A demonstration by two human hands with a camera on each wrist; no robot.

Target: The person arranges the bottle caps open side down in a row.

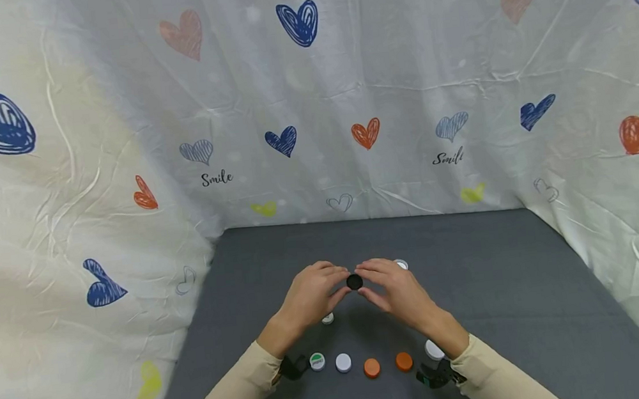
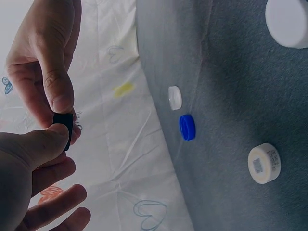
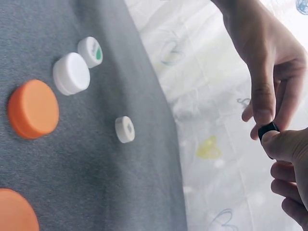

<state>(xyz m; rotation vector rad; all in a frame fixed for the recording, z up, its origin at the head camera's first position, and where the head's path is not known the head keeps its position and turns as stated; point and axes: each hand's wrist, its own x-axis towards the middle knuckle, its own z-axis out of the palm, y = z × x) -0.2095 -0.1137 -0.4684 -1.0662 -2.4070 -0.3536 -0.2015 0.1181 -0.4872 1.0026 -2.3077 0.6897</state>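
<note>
Between my hands, above the table, is a small round black cap [image 1: 354, 281]. From one side my left hand [image 1: 311, 293] pinches it with thumb and fingertips. My right hand [image 1: 395, 288] pinches the opposite side in the same way. Both wrist views show the black cap [image 2: 70, 123] edge-on, partly covered by the thumbs. Below the left hand lies a white cap with a printed code [image 2: 263, 163]. A blue cap [image 2: 187, 127] and a clear whitish cap [image 2: 175, 98] lie farther off; the right hand hides the blue one in the head view.
A row of caps lies nearer the body: a white one with a green mark [image 1: 317, 361], a white one [image 1: 343, 363], two orange ones [image 1: 372, 368] and a larger white one [image 1: 434, 349] by the right wrist. A heart-printed curtain [image 1: 332, 95] borders the grey table [image 1: 476, 261].
</note>
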